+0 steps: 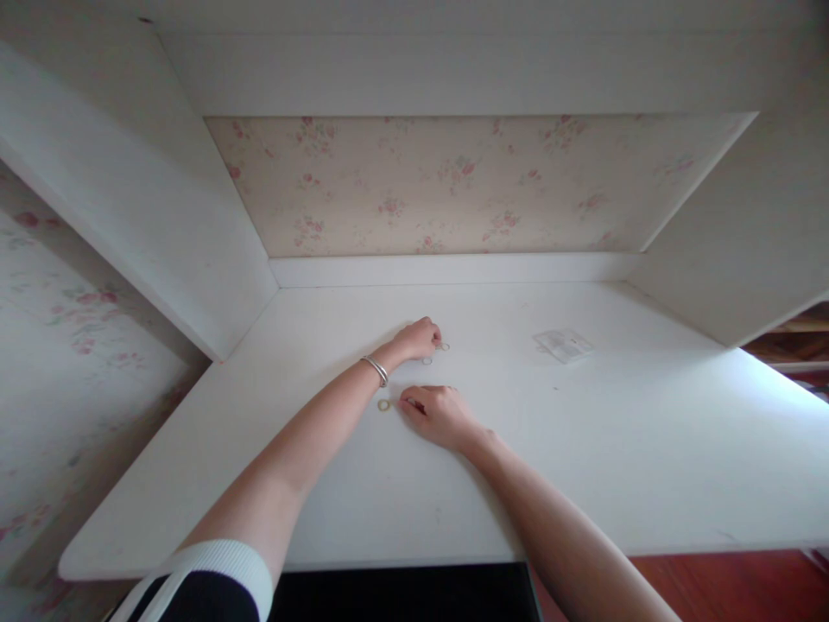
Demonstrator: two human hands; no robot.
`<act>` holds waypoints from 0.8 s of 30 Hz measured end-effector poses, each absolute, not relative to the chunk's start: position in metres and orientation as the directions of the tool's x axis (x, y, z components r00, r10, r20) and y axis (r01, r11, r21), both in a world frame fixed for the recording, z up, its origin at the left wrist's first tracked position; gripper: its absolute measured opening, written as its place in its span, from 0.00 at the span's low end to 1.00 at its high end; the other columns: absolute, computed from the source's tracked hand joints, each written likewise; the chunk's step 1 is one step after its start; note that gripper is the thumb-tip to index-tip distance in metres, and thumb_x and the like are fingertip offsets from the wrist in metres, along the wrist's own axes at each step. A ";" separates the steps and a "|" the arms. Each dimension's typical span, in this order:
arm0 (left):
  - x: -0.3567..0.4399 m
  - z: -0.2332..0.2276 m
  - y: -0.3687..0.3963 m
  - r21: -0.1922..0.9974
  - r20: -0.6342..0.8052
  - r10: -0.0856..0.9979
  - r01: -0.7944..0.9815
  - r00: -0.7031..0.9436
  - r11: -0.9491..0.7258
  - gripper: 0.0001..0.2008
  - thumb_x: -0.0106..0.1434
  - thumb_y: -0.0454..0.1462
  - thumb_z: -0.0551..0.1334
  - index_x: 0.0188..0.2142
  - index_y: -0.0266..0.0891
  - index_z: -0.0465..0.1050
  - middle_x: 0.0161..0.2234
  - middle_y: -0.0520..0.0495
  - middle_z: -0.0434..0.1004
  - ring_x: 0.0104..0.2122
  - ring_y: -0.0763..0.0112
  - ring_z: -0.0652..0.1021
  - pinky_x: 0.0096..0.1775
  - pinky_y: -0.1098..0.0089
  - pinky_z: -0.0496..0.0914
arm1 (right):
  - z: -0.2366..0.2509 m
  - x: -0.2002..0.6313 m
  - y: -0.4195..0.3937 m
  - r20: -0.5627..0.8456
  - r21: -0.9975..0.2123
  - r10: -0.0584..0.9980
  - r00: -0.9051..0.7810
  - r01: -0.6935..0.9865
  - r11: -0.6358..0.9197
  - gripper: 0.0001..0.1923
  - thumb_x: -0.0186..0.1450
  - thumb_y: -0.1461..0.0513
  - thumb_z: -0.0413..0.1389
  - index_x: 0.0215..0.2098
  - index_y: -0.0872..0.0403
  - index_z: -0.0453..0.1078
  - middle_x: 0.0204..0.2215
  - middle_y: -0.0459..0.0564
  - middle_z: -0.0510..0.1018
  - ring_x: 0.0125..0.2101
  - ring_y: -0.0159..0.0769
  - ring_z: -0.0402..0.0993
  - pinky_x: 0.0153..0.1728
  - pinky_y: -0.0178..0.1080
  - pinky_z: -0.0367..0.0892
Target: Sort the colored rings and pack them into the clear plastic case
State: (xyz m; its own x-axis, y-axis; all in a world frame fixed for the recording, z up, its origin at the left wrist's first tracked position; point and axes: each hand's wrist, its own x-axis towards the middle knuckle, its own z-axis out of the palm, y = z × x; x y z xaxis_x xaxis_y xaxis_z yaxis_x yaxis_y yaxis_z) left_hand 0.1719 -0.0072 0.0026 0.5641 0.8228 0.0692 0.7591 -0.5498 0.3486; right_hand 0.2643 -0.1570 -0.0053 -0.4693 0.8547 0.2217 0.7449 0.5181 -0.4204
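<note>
My left hand, with a silver bangle on its wrist, reaches over the white tabletop. Its fingers are pinched together at the edge of a small thin ring. Just below that hand lies another small ring, pale and silvery. Nearer to me, my right hand rests on the table with thumb and fingers curled together. Whatever they grip is too small or hidden to name. A gold-coloured ring lies just left of these fingertips.
Farther right on the white table lie clear plastic packets. White side panels and an overhead shelf enclose the back, where floral wallpaper shows. A black surface sits below the front edge.
</note>
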 end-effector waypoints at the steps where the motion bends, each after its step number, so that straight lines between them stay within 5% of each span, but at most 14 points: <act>1: 0.171 0.006 -0.007 0.360 0.079 0.827 0.757 0.557 -0.545 0.11 0.59 0.37 0.56 0.36 0.36 0.76 0.40 0.42 0.74 0.38 0.67 0.74 0.43 0.71 0.66 | -0.005 0.265 -0.157 0.230 -0.422 0.855 -0.466 0.744 0.518 0.12 0.67 0.58 0.47 0.34 0.51 0.72 0.27 0.45 0.77 0.25 0.29 0.69 0.26 0.31 0.54; 10: 0.106 0.033 -0.063 0.608 0.123 0.868 0.655 0.481 -0.449 0.12 0.57 0.41 0.57 0.31 0.36 0.76 0.33 0.49 0.74 0.34 0.69 0.73 0.38 0.71 0.66 | -0.008 0.268 -0.151 0.341 -0.559 0.908 -0.242 0.724 0.403 0.14 0.66 0.56 0.47 0.36 0.51 0.73 0.22 0.45 0.75 0.21 0.28 0.66 0.25 0.30 0.56; 24: 0.048 -0.002 -0.136 0.659 0.110 0.886 0.634 0.451 -0.404 0.07 0.57 0.37 0.58 0.29 0.39 0.75 0.31 0.49 0.71 0.31 0.72 0.72 0.36 0.72 0.66 | -0.018 0.274 -0.130 0.238 -0.731 0.967 0.095 0.673 0.114 0.16 0.62 0.52 0.50 0.33 0.51 0.75 0.16 0.42 0.66 0.18 0.29 0.62 0.22 0.32 0.55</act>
State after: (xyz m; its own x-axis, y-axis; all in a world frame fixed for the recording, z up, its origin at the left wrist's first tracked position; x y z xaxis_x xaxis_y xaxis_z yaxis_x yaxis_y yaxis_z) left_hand 0.0484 -0.1356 -0.0016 0.4510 0.8858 0.1096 0.6341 -0.4044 0.6591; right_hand 0.2736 -0.1303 -0.0178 0.0949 0.9666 0.2380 0.6733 0.1138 -0.7306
